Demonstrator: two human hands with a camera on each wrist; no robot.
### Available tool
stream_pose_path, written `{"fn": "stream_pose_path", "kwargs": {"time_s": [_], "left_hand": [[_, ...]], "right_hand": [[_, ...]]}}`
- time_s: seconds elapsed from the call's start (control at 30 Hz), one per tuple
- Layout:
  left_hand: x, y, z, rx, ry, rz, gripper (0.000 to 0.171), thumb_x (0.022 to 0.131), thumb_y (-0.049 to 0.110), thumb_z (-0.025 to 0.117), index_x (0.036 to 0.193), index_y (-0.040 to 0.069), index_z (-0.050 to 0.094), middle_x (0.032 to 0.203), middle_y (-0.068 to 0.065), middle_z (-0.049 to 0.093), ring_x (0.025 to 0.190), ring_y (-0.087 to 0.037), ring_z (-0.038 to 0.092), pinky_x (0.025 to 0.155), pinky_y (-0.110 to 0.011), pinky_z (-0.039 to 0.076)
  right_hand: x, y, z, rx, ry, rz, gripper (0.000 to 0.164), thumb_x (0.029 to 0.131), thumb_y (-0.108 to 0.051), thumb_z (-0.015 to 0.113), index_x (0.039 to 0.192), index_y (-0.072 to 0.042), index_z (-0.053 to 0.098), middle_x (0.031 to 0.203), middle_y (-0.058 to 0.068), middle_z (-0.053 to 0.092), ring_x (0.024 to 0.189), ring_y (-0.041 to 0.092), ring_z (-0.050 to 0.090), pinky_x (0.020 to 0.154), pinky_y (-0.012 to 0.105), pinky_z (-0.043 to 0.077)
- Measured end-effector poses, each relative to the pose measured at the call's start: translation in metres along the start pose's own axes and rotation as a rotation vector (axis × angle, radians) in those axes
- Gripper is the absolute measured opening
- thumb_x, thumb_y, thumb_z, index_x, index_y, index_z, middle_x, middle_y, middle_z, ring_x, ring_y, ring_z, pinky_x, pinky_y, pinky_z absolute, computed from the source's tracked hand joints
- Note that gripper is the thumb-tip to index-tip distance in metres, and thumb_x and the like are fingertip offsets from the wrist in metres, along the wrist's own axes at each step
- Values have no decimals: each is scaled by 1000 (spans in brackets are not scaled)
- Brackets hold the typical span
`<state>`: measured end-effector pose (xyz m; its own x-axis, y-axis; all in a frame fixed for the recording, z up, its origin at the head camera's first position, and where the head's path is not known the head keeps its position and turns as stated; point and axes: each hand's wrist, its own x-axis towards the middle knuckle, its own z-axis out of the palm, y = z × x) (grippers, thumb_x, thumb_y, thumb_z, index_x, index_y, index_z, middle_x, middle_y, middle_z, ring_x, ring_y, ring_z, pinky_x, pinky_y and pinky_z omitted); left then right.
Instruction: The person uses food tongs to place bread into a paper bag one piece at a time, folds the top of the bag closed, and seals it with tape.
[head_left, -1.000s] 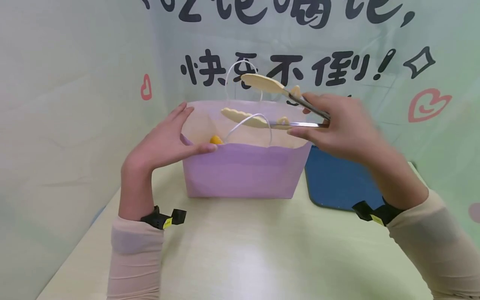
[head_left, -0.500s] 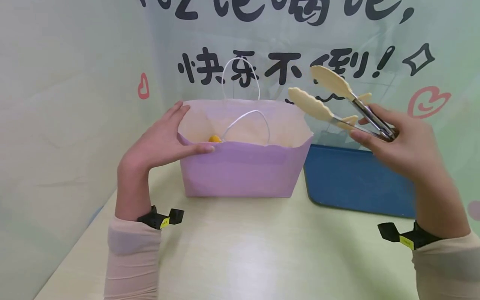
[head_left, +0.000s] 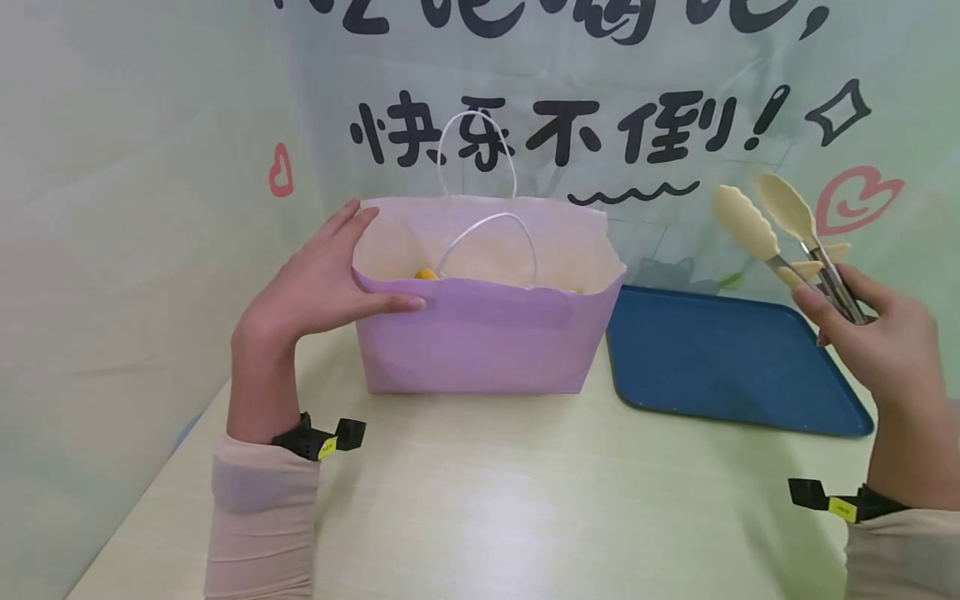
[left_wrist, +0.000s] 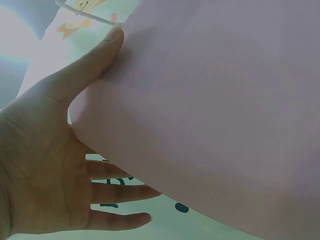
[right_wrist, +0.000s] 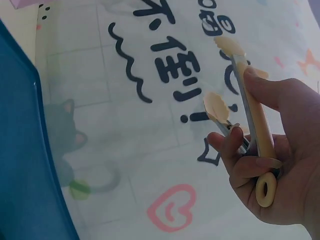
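Note:
A lilac paper bag (head_left: pixel 472 337) with white handles stands upright on the table, its top wide open. My left hand (head_left: pixel 318 283) spans the bag's left end, thumb straight along the front near the rim and fingers straight toward the back. In the left wrist view the fingers (left_wrist: pixel 122 192) reach past the bag's side. A small part of an orange-yellow thing (head_left: pixel 426 273) shows inside the bag; most of it is hidden. My right hand (head_left: pixel 892 342) grips tongs (head_left: pixel 791 212) with cream scalloped heads in the air at the right. The heads are spread apart with nothing between them.
A blue tray (head_left: pixel 727 358) lies on the table (head_left: pixel 480 492) to the right of the bag, with no food on it. Behind stands a pale printed backdrop (head_left: pixel 652 58) with dark lettering and hearts. Another pale wall surface rises at the left.
My right hand has carried the tongs from over the bag to the right and down, beyond the tray. My left hand stays on the bag, which keeps its place.

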<state>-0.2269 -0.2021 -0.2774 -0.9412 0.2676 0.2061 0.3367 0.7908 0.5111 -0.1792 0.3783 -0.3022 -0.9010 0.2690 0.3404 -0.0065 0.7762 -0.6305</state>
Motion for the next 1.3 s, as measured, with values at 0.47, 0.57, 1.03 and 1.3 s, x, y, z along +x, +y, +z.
{"fn": "stream_pose_path", "kwargs": {"time_s": [0.47, 0.57, 1.03, 1.3], "left_hand": [[-1, 0, 0, -29, -28, 13, 137, 65, 68, 94, 170, 17, 23, 178, -9, 3, 162, -37, 14, 120, -70, 26], [-1, -1, 0, -28, -30, 4, 138, 64, 68, 95, 171, 19, 22, 178, -7, 2, 161, -39, 15, 120, -71, 27], [-1, 1, 0, -20, -23, 4, 137, 64, 68, 95, 170, 20, 23, 178, -7, 3, 161, -38, 15, 119, -71, 28], [0, 0, -1, -20, -25, -3, 137, 64, 68, 95, 170, 20, 23, 178, -8, 3, 161, -38, 15, 120, -71, 27]], "right_hand": [[17, 79, 4, -82, 2, 184, 82, 100, -58, 64, 156, -1, 50, 66, -36, 46, 55, -14, 49, 64, 25, 39], [19, 101, 7, -146, 1, 205, 82, 101, -60, 61, 152, 3, 52, 76, -15, 62, 68, 2, 61, 68, 32, 42], [14, 173, 10, -496, -205, 397, 116, 94, -83, 43, 151, 17, 35, 129, 49, 47, 110, 65, 49, 88, 65, 47], [12, 188, 13, -511, -272, 431, 117, 94, -82, 44, 154, 17, 27, 136, 51, 41, 113, 66, 48, 88, 62, 48]]}}
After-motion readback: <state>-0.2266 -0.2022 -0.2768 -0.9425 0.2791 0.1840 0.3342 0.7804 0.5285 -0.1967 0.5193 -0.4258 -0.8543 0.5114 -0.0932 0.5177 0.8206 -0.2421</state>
